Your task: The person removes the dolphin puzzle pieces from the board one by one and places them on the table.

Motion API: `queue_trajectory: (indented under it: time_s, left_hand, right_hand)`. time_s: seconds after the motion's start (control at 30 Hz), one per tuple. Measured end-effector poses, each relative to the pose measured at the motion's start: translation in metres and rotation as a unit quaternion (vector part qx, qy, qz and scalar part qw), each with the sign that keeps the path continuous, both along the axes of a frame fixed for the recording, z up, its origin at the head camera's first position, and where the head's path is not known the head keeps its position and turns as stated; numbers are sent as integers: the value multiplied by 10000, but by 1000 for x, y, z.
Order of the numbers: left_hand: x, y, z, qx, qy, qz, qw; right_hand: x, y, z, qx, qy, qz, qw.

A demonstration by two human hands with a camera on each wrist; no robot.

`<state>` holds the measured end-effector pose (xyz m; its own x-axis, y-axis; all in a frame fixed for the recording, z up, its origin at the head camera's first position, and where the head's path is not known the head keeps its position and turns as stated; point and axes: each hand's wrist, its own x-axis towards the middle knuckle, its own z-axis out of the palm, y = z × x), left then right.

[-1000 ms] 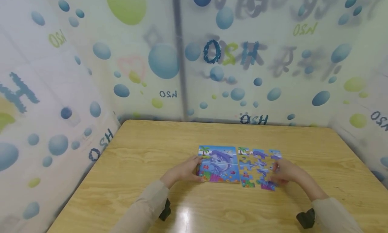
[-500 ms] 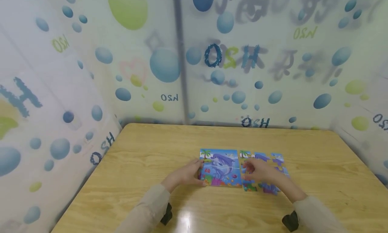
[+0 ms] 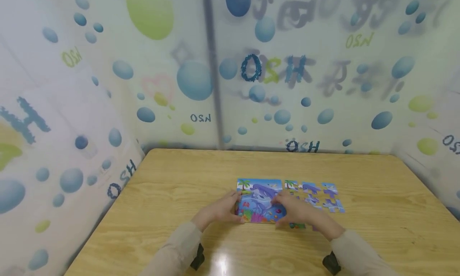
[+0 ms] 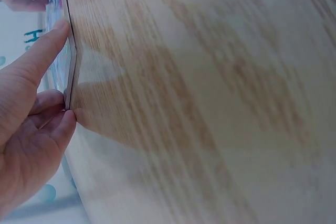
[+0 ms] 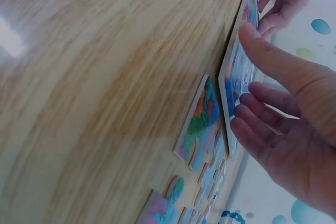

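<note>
A square dolphin jigsaw puzzle board [image 3: 256, 217] lies flat on the table. My left hand [image 3: 224, 208] holds its left side, thumb at the near edge and fingertips round the corner, as the left wrist view shows of the board [image 4: 69, 77]. My right hand [image 3: 300, 211] reaches over the board's right side. In the right wrist view that hand [image 5: 299, 108] has loosely bent fingers and a thumb apart from them, with nothing between. Several loose puzzle pieces [image 3: 332, 205] lie in rows just right of the board, some hidden under my right hand and wrist.
The wooden table [image 3: 179, 172] has a light grain and a bright glare spot near its front. Behind it and at both sides stand pale curtains [image 3: 172, 128] printed with blue and green bubbles. A green-edged loose piece [image 5: 197, 127] sits close beside the board.
My right hand has moved left, from the right-hand loose pieces to over the board's right side. The left hand stays at the board's left edge. The head view has shifted slightly.
</note>
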<state>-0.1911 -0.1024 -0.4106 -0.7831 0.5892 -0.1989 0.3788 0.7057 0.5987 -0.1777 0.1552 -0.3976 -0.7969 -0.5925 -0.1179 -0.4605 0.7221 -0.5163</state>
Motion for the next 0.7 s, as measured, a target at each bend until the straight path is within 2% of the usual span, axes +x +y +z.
queue_trajectory:
  time_s: [0.37, 0.53, 0.7]
  left_hand:
    - [-1, -1, -1, 78, 34, -122, 9999]
    - [-2, 0, -1, 28, 73, -121, 9999]
    - [-2, 0, 1, -34, 35, -102, 9999]
  right_hand:
    - [-6, -9, -4, 3, -623, -765, 9951]
    - [-13, -11, -2, -4, -699, -637, 9955]
    - [-18, -14, 0, 190, -914, -679, 9933]
